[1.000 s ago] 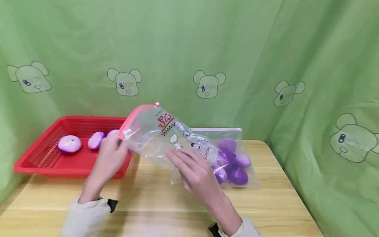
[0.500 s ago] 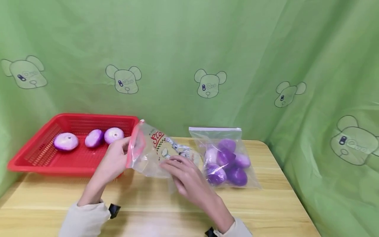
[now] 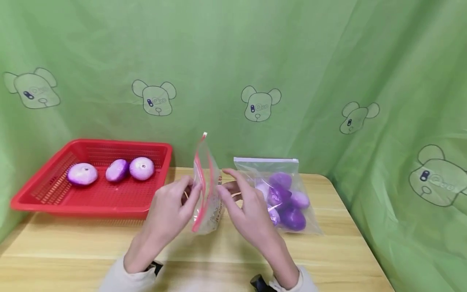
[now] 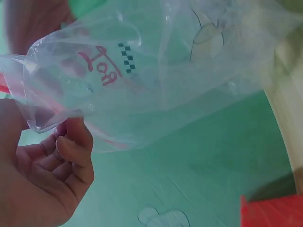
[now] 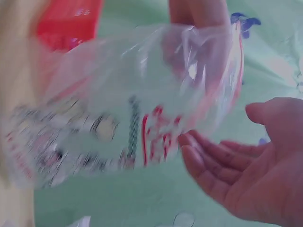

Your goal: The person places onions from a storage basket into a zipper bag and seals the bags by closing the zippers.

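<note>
Three purple onions [image 3: 82,174] in red basket [image 3: 73,209]. Left hand [image 3: 169,209] pinches red-zipped bag [image 3: 214,213] at mouth. Bag upright between hands, probably light, limp, slippery; best held by likely stiffer zip strips [image 3: 199,221]. Right hand [image 3: 251,213] loose-fingered at printed side, grasping nothing. Farther right, filled bag [image 3: 262,167] on table [image 3: 211,255].

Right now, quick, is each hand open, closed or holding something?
Left hand: closed, holding the red-edged clear bag.
Right hand: open beside that bag; whether it touches is unclear.

The left fingers [image 4: 75,153] have drawn the red-edged bag mouth [image 3: 210,190] rightward, away from the basket [image 3: 91,211].
</note>
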The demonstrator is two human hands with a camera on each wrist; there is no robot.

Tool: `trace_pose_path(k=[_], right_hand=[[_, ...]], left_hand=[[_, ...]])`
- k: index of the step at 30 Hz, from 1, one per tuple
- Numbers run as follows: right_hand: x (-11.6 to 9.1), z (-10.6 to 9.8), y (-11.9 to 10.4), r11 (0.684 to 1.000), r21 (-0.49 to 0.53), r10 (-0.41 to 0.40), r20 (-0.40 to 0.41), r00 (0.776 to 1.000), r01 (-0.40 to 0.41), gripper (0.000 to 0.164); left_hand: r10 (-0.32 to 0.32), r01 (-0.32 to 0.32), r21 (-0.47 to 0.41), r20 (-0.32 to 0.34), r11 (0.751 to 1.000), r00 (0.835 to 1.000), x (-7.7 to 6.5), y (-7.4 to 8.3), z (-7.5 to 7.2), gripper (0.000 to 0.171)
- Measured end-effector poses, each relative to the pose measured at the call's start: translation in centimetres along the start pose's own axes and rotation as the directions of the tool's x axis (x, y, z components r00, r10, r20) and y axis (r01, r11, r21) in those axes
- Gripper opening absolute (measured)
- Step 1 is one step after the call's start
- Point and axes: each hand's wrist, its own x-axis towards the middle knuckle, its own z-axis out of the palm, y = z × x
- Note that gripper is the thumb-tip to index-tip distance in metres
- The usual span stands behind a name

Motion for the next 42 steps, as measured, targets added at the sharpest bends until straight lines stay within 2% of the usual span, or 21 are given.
trace_pose_path(k=[4,10,11,14,16,17,19,21,24,26,28,32,33,34,37,40,42], right_hand=[[0.3,0.7,-1.0,0.999,0.028,0.021,-0.013,1.0,-0.021,0.053],[0.0,1.1,-0.7,0.995,-0.075,-0.068,-0.02,0.997,0.067,0.066],[0.0,1.1,-0.7,0.991,-0.107,-0.079,-0.022,0.997,0.076,0.064],[0.0,0.9,-0.6,0.976,-0.199,-0.094,-0.043,0.995,0.084,0.053],[0.0,0.7,-0.4,0.965,-0.251,-0.091,-0.059,0.994,0.074,0.045],[0.0,0.5,-0.3,0.961,-0.269,-0.087,-0.066,0.994,0.066,0.042],[0.1,0.1,-0.1,0.954,-0.297,-0.076,-0.066,0.995,0.053,0.038],[0.2,-0.3,0.1,0.953,-0.301,-0.054,-0.051,0.997,0.037,0.036],[0.3,-0.8,0.4,0.952,-0.307,-0.016,-0.021,1.0,0.009,0.034],[0.3,-1.1,0.6,0.951,-0.308,0.006,-0.003,1.0,-0.007,0.033],[0.3,-1.4,0.8,0.947,-0.321,0.023,0.012,1.0,-0.018,0.031],[0.3,-1.7,1.1,0.931,-0.365,0.029,0.057,0.998,-0.006,0.027],[0.3,-1.8,1.2,0.928,-0.373,0.032,0.068,0.997,-0.004,0.026],[0.2,-1.9,1.2,0.926,-0.376,0.032,0.077,0.997,-0.001,0.026],[0.1,-2.2,1.2,0.929,-0.369,0.032,0.095,0.995,0.005,0.025],[0.0,-2.5,1.1,0.935,-0.355,0.024,0.103,0.994,0.014,0.025],[0.0,-2.7,1.1,0.938,-0.346,0.008,0.113,0.994,0.032,0.027]], left_hand=[[0.037,-0.037,-0.006,0.002,0.999,0.999,-0.1,0.7,0.3,0.014],[-0.033,0.032,-0.058,-0.022,0.998,0.999,0.4,0.2,-1.1,0.006],[-0.044,0.043,-0.073,-0.009,0.996,0.999,0.4,0.1,-1.5,0.012],[-0.032,0.039,-0.084,0.08,0.996,0.996,0.5,-0.4,-2.4,0.052],[-0.001,0.014,-0.072,0.174,0.997,0.985,0.5,-0.8,-2.9,0.072],[0.013,-0.001,-0.056,0.219,0.998,0.976,0.4,-0.9,-3.1,0.075],[0.033,-0.03,-0.015,0.294,0.999,0.955,0.3,-1.2,-3.4,0.068],[0.028,-0.035,0.015,0.336,0.999,0.942,0.2,-1.3,-3.4,0.051],[-0.011,-0.021,0.092,0.341,0.996,0.94,0.2,-1.5,-3.4,0.031],[-0.052,0.004,0.137,0.346,0.991,0.937,0.2,-1.6,-3.3,0.027],[-0.102,0.037,0.169,0.396,0.985,0.912,0.1,-1.7,-3.4,0.029],[-0.157,0.082,0.158,0.547,0.984,0.822,-0.3,-1.9,-3.4,0.031],[-0.158,0.087,0.149,0.571,0.985,0.806,-0.3,-1.9,-3.3,0.03],[-0.151,0.088,0.136,0.584,0.987,0.798,-0.4,-1.9,-3.3,0.028],[-0.135,0.081,0.118,0.584,0.99,0.801,-0.4,-2.0,-3.2,0.025],[-0.09,0.054,0.08,0.558,0.995,0.825,-0.2,-2.0,-3.1,0.027],[-0.059,0.038,0.049,0.553,0.998,0.831,-0.1,-2.0,-3.1,0.031]])
